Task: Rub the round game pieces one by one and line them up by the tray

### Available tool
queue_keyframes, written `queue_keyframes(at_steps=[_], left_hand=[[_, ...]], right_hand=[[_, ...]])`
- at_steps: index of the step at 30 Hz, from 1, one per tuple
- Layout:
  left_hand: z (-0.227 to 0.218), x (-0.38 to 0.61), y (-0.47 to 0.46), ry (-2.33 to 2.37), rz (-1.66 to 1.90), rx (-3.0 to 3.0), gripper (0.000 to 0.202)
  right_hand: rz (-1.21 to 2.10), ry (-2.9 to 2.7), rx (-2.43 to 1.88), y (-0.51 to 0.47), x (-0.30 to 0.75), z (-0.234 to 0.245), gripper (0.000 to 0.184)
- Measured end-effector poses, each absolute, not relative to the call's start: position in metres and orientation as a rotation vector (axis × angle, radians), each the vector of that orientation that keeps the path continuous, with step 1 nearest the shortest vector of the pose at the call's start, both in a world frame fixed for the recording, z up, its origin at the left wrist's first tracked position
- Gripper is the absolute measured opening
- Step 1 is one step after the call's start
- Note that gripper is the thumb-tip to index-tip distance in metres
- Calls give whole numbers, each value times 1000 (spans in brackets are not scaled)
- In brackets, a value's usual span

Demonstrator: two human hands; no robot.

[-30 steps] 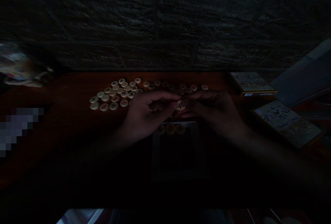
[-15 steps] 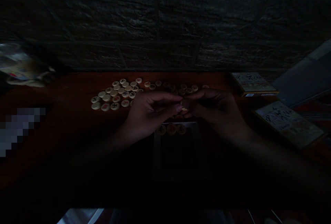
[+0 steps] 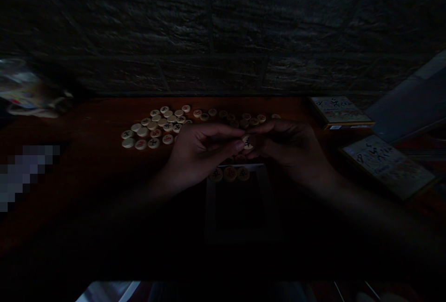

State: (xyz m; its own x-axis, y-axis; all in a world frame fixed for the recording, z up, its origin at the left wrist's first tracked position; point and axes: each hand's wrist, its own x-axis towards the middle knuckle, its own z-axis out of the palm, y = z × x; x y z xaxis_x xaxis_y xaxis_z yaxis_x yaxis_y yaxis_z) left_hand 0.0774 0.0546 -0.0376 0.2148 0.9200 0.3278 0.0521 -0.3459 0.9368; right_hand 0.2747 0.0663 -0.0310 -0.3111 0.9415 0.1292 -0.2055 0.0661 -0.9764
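Note:
In dim light my left hand [image 3: 198,151] and my right hand [image 3: 289,146] meet over a reddish table [image 3: 90,153]. Together their fingertips pinch one round pale game disc [image 3: 247,142] with a dark mark on its face. Just below them three more discs [image 3: 229,173] lie in a row along the far edge of a dark open box [image 3: 240,204]. Behind the hands several loose discs [image 3: 156,127], marked red or black, are scattered on the table.
A dark rough wall [image 3: 223,32] closes the table's far side. Two printed box lids [image 3: 337,110] [image 3: 386,165] lie at the right, with a grey slanted panel [image 3: 411,102] behind them. A crumpled wrapper [image 3: 24,90] lies at the far left.
The fingers of both hands have turned the held disc: its marked face showed, was hidden between the fingertips half a second ago, and shows again now. The hands stayed in place.

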Motion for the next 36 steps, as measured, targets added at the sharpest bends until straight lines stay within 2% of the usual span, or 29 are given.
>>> queue_keyframes(at_steps=[21,36], left_hand=[[-38,76,55,855,1242,1642,22],[-38,77,53,897,1227,1599,23]], right_hand=[[1417,-1362,-863,66,274,-31,24],[1471,-1328,-858,67,276,-32,22]])
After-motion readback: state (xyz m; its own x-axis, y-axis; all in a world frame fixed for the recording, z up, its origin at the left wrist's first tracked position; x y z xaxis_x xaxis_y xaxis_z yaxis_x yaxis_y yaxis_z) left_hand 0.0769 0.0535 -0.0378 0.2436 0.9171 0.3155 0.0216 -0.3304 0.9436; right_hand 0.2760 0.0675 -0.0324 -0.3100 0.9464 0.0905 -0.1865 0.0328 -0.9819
